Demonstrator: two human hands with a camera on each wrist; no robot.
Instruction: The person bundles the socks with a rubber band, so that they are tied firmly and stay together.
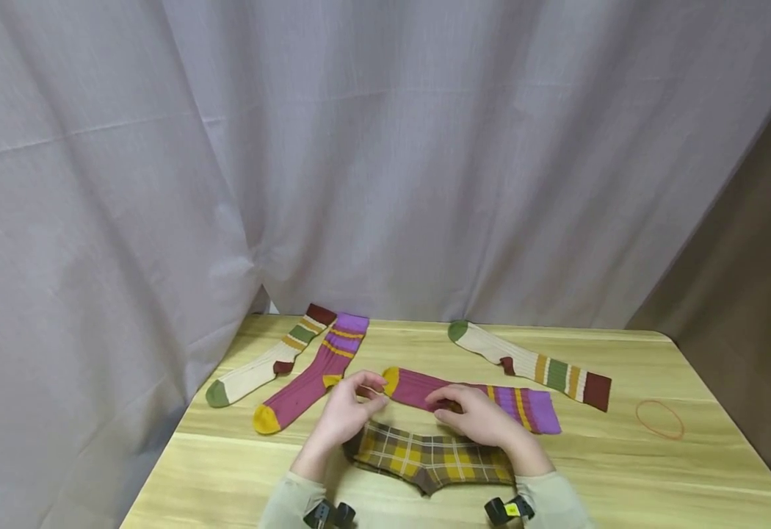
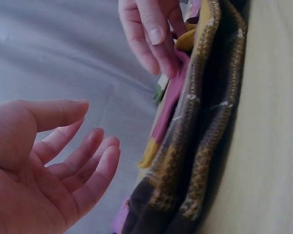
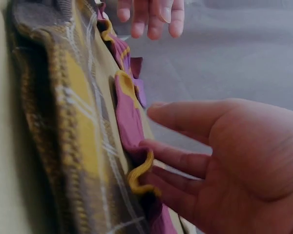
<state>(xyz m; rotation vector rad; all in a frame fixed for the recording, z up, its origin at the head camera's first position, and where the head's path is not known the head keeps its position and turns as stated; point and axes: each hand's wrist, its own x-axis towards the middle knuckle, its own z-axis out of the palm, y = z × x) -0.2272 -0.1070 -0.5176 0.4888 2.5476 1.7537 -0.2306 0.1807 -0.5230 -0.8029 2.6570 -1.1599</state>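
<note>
A brown and yellow plaid sock [image 1: 425, 459] lies crosswise in front of me; the left wrist view shows two layers of its knit [image 2: 185, 117]. Over its left end is my left hand [image 1: 351, 402], fingers loosely bent with nothing between them. My right hand [image 1: 474, 415] is beyond the plaid sock's right half, its fingers over the middle of a magenta sock [image 1: 415, 387] with mustard toe and purple cuff. In the right wrist view, fingertips [image 3: 149, 144] are right at that sock's mustard heel [image 3: 139, 178], thumb apart from the fingers.
Another magenta sock [image 1: 302, 389] lies at the left, beside a cream striped sock [image 1: 253, 375] with green toe. A matching cream sock [image 1: 524, 356] is at the back right. Near the right edge lies a thin orange loop [image 1: 659, 420]. Grey curtain [image 1: 385, 162] hangs behind the wooden table [image 1: 676, 485].
</note>
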